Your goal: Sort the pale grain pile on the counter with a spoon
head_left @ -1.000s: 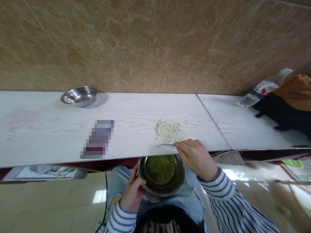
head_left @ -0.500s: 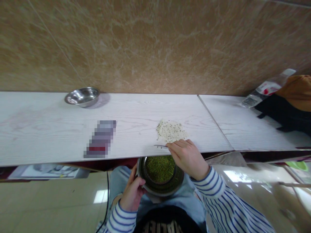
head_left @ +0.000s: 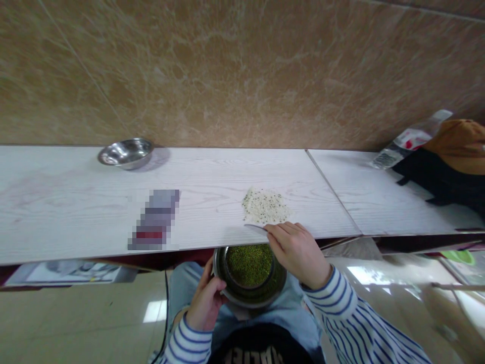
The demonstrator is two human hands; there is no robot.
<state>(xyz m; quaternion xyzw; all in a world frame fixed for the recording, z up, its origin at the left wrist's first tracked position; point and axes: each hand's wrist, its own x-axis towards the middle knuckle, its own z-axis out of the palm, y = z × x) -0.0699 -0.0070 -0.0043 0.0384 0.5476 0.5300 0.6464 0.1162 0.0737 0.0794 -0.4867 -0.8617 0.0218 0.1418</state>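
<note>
My left hand point(head_left: 207, 298) grips the left rim of a steel bowl point(head_left: 280, 287) resting at my lap, just under the table edge. Green mung beans point(head_left: 249, 265) lie inside the bowl. Over the bowl's right side and the table edge, my right hand point(head_left: 297, 250) is closed around a thin metal spoon point(head_left: 254, 227), seen nearly edge-on. The spoon's end points left, low over the tabletop. Just beyond it, a flat patch of white rice-like grains point(head_left: 265, 206) is mixed with scattered green beans. My right hand hides part of the bowl.
A shallow steel bowl point(head_left: 127, 153) sits at the back left by the wall. Nearer lies a pixelated flat object point(head_left: 154, 220). At the right are a plastic bottle point(head_left: 411, 140) and a brown and black bag-like item point(head_left: 447, 172). A seam crosses the white table point(head_left: 212, 174).
My right hand has shifted slightly right and nearer to me with the spoon. A few dark beans beside the spoon no longer show there. My left hand still holds the bowl.
</note>
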